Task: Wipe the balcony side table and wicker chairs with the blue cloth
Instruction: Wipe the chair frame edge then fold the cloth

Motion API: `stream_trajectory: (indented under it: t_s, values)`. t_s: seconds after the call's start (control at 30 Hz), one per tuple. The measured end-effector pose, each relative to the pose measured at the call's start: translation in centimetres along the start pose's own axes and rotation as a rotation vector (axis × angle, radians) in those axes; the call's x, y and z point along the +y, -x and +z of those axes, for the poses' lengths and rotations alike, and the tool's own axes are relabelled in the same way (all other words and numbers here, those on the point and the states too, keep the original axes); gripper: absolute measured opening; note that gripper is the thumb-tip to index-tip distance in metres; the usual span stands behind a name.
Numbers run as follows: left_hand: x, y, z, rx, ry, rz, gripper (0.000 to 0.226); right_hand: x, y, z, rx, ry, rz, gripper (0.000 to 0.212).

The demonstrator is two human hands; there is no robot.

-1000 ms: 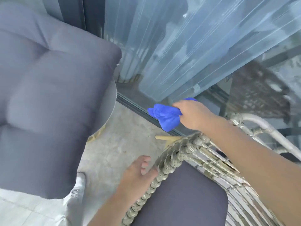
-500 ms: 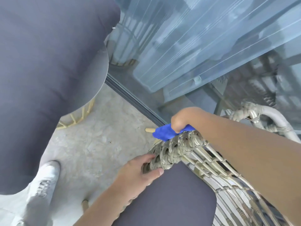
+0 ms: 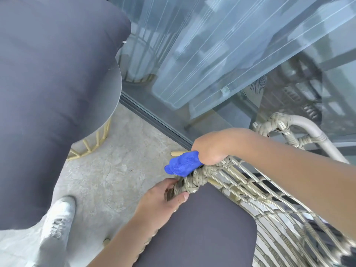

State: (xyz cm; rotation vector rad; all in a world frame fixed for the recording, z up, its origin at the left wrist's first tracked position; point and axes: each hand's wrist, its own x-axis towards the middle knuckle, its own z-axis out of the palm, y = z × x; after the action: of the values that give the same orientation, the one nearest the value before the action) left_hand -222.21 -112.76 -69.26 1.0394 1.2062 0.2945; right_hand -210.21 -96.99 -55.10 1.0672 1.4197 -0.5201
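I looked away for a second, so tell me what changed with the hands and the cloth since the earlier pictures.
The right hand brought the cloth down from mid-air onto the chair's woven rim. The left hand, which was open beside the rim, now grips it just below the cloth. The right hand's hold on the cloth is unchanged, and the grey cushion stays on the side table.

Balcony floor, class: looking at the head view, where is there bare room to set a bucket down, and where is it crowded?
Free: the stone floor between the side table, the door track and the wicker chair. Crowded: the chair's front rim, where the left hand grips the weave and the right hand presses the blue cloth; a white shoe fills the near floor.
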Motion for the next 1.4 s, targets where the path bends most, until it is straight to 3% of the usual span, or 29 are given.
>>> stream_trajectory:
  t_s: [0.07, 0.17, 0.33, 0.5, 0.67, 0.77, 0.87, 0.97, 1.07, 1.13, 1.27, 1.4]
  values:
    - [0.2, 0.1, -0.1, 0.004, -0.008, -0.007, 0.019, -1.1, 0.8, -0.1, -0.013, 0.090, -0.020, 0.020]
    - [0.3, 0.0, -0.2, -0.006, -0.064, -0.031, 0.030, -2.0, 2.0, -0.4, -0.034, 0.124, -0.054, 0.020]
    - [0.4, 0.3, -0.4, -0.002, -0.023, -0.058, 0.030, -0.8, 2.0, -2.0, 0.074, -0.039, -0.070, 0.023]
    - [-1.1, -0.2, -2.0, 0.011, 0.018, -0.072, 0.066, 1.4, -3.7, -3.2, 0.292, -0.154, 0.000, 0.031]
    - [-1.9, -0.1, -3.2, -0.082, -0.038, -0.068, 0.087, 0.7, -10.3, -2.0, 0.218, -0.255, 0.086, 0.019]
    - [-2.9, 0.1, -3.3, -0.090, -0.098, -0.064, 0.080, -0.9, -12.8, 1.0, 0.092, -0.241, 0.142, 0.013]
    - [-3.2, -0.1, -3.3, -0.074, -0.111, -0.055, 0.078, -1.6, -14.6, 2.3, -0.125, -0.189, 0.183, 0.033]
    - [-3.1, -0.5, -3.1, -0.067, -0.122, -0.044, 0.077, -1.4, -14.5, 2.0, -0.178, -0.120, 0.153, 0.013]
    - [-2.8, -0.4, -2.9, -0.068, -0.129, -0.030, 0.072, -1.4, -14.5, 2.1, -0.289, -0.062, 0.119, 0.032]
    - [-2.9, -0.3, -2.8, -0.067, -0.113, -0.034, 0.068, -1.8, -14.3, 1.9, -0.286, -0.080, 0.124, 0.053]
    - [-3.2, 0.0, -2.7, -0.058, -0.083, -0.062, 0.065, -3.5, -11.6, 1.9, -0.181, -0.054, 0.069, 0.070]
    - [-3.5, 0.5, -2.2, -0.012, -0.108, -0.069, 0.059, -5.1, -8.3, 2.2, -0.103, 0.006, 0.028, 0.044]
